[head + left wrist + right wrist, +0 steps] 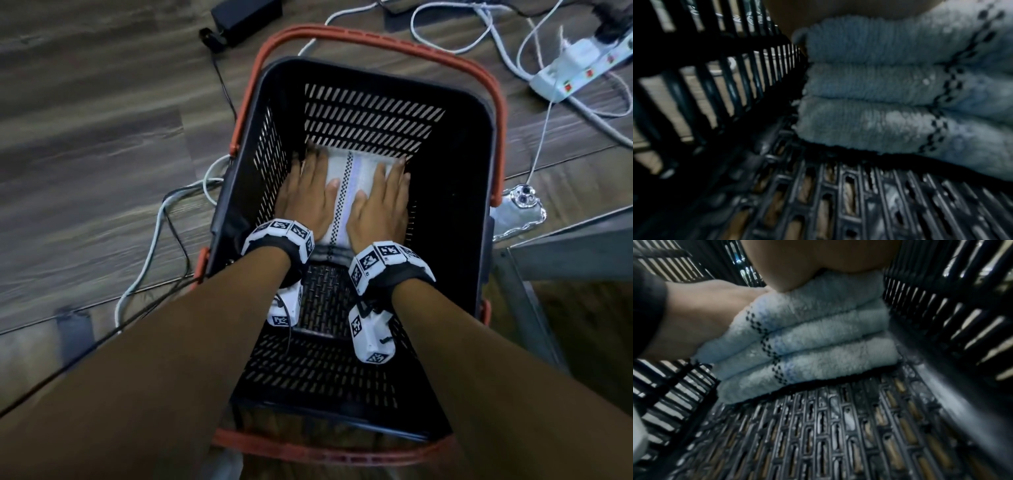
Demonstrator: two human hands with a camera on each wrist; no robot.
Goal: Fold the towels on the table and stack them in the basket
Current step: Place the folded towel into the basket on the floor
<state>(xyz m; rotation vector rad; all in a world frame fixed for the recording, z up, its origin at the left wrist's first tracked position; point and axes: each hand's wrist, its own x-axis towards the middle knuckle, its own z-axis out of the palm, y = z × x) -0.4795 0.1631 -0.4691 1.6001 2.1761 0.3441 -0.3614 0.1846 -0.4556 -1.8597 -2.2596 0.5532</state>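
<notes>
Both the left hand [306, 198] and right hand [383, 202] lie flat, fingers [318, 164] straight, pressing the stacked white folded towels [346, 192] inside the black slatted plastic basket [455, 171].

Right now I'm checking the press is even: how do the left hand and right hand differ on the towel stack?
The left hand lies left of the checkered stripe, the right hand to its right. The left hand's fingertips reach nearer the far basket wall than the right hand's. The left hand is beside the left slotted wall, the right hand beside the right one. Both lie flat, fingers straight, palms down on the top of the towel stack, which the wrist views show three folds high.
</notes>
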